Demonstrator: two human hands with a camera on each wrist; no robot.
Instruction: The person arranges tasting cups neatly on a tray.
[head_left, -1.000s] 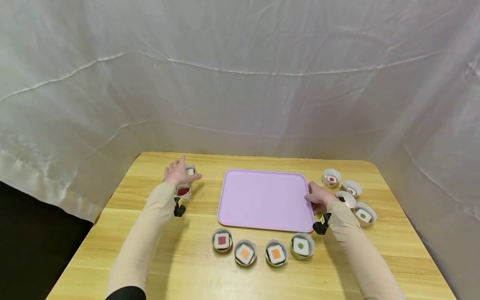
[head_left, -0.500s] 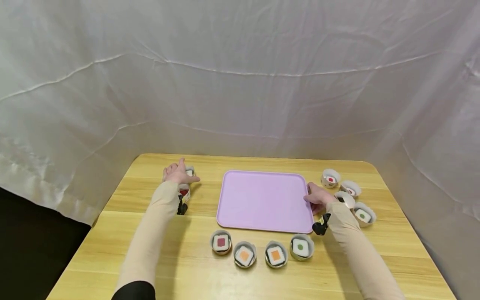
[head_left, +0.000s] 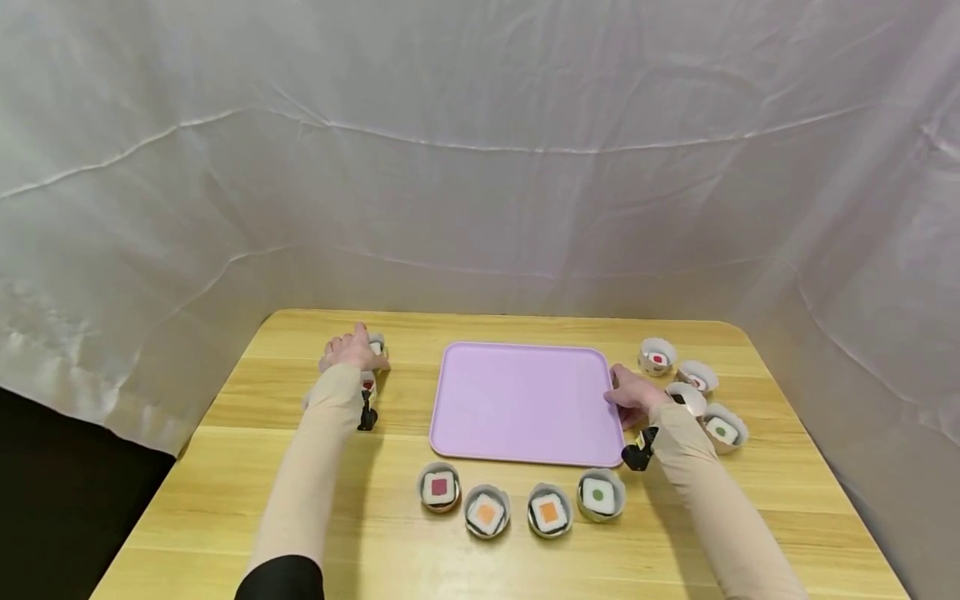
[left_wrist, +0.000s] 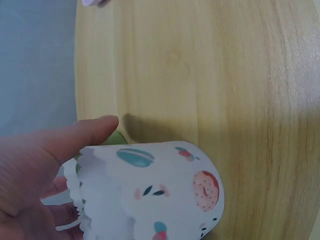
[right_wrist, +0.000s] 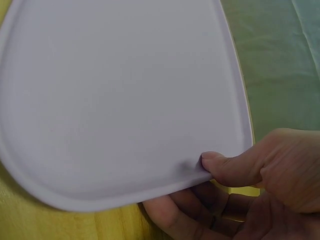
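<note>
In the head view my left hand [head_left: 350, 350] hovers at a paper cup [head_left: 376, 344] at the table's far left. Its thumb is straight. The left wrist view shows a scalloped paper cup [left_wrist: 165, 187] printed with macarons and doughnuts, with the fingers partly hidden behind its rim and the thumb tip close to a green edge [left_wrist: 117, 138]. I cannot tell whether they touch. My right hand [right_wrist: 260, 185] pinches the rim of the lilac tray [right_wrist: 115, 100], thumb on top and fingers underneath. The tray lies on the table, bare inside.
Several paper cups [head_left: 439, 487] holding sushi-like pieces stand along the tray's near side. More cups [head_left: 696, 377] cluster right of the right hand. Another cup with red inside [head_left: 368, 384] is partly behind the left wrist. Grey fabric [head_left: 480, 208] hangs behind the table [head_left: 390, 550].
The left thumb has drawn closer to the cup and the left forearm has shifted slightly right. The right hand stays at the tray's right edge.
</note>
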